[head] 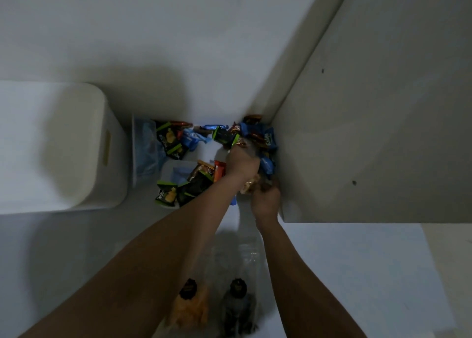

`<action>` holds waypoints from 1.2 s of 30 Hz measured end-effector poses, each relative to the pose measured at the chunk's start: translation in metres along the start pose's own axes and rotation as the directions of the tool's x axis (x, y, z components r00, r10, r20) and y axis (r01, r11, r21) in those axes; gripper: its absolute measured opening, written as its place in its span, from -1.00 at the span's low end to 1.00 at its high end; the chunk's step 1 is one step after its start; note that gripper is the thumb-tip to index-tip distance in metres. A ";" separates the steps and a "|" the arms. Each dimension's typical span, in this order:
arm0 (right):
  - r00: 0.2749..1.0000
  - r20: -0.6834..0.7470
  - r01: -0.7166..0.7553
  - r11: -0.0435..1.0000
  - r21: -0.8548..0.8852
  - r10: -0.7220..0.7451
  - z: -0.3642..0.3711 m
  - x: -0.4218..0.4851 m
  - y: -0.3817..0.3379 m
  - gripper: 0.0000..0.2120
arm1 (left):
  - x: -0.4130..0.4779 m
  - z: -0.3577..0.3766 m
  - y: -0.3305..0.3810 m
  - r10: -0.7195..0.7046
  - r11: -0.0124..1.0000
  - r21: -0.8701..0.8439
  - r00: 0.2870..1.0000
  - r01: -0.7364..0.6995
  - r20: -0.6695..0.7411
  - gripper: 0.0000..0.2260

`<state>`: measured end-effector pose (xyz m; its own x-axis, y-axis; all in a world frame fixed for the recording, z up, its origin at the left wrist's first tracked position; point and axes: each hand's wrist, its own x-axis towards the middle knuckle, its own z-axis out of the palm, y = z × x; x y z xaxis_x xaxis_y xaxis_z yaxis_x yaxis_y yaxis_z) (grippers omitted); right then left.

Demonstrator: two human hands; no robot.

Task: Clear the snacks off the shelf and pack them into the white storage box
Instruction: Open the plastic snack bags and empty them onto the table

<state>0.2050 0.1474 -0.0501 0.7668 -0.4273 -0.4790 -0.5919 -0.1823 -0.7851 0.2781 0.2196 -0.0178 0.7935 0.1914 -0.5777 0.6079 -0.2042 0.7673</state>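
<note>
Bottles: two, lowest in the frame and closest to me; an orange bottle [189,305] and a dark bottle [237,307], both black-capped, side by side between my forearms.
Surface: white shelf [202,154], dimly lit; a bare patch shows among the packets at centre.
Room: plain white walls; a grey side panel [370,123] fills the right of the frame and has two small dark holes.
Snack packets [258,135]: a loose heap at centre, pushed into the corner against the panel.
Count, green-edged packets [169,138]: at least four, left of centre.
Count, blue packets [270,138]: several; too blurred to count.
White storage box [63,146]: one, left of frame, well apart from the heap, handle slot facing the snacks; I cannot tell whether its top is open.
Clear tub [143,156]: one, just right of the box.
Left hand [241,162]: my fingers are bent down into the heap; I cannot tell whether they grip anything.
Right hand [265,201]: just below the left hand, against the panel, with my fingers curled round a pale packet [251,184].
In the way: my left forearm covers part of the nearer packets.
</note>
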 end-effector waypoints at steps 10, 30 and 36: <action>0.992 0.075 0.090 0.979 0.185 -0.105 0.001 -0.014 -0.038 -0.58 | -0.033 -0.041 0.012 0.222 0.965 -0.128 0.972 -0.230 -0.074 -0.85; 0.786 0.089 0.548 0.757 0.356 -0.611 -0.152 -0.132 -0.121 -0.87 | -0.237 -0.075 0.040 0.431 0.736 -0.464 0.870 -0.492 -0.240 -0.86; 0.741 0.050 0.588 0.683 0.433 -0.670 -0.192 -0.170 -0.135 -0.83 | -0.294 -0.070 0.061 0.510 0.629 -0.411 0.750 -0.659 -0.422 -0.80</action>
<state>0.1063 0.0744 0.2128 0.9770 -0.1498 0.1516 0.1545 0.0077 -0.9880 0.0799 0.2174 0.2188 0.8924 0.4449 0.0754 -0.1526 0.1402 0.9783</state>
